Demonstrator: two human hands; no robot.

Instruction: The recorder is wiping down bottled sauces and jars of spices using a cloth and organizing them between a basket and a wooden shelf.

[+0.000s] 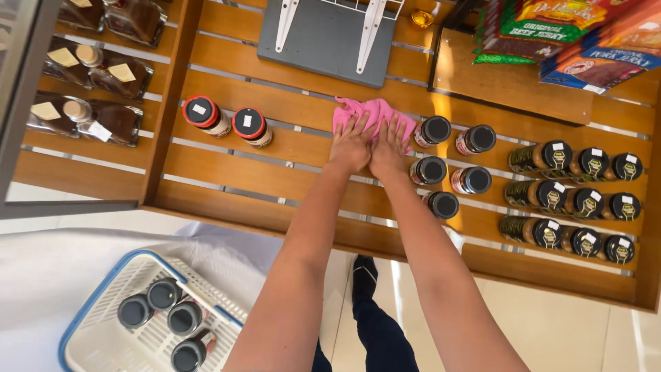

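A pink cloth (373,110) lies flat on the slatted wooden shelf (275,155). My left hand (351,143) and my right hand (390,146) press down on it side by side, fingers spread, thumbs touching. Just right of my right hand stand several black-lidded jars (435,129) in short rows. Two red-rimmed jars (204,114) stand apart to the left of the cloth.
A grey stand with white brackets (325,36) sits behind the cloth. More dark-lidded jars (585,202) fill the shelf's right side, with snack packets (551,31) above. Bottles (96,69) lie on the left shelf. A white basket with blue rim (103,303) holds several jars below.
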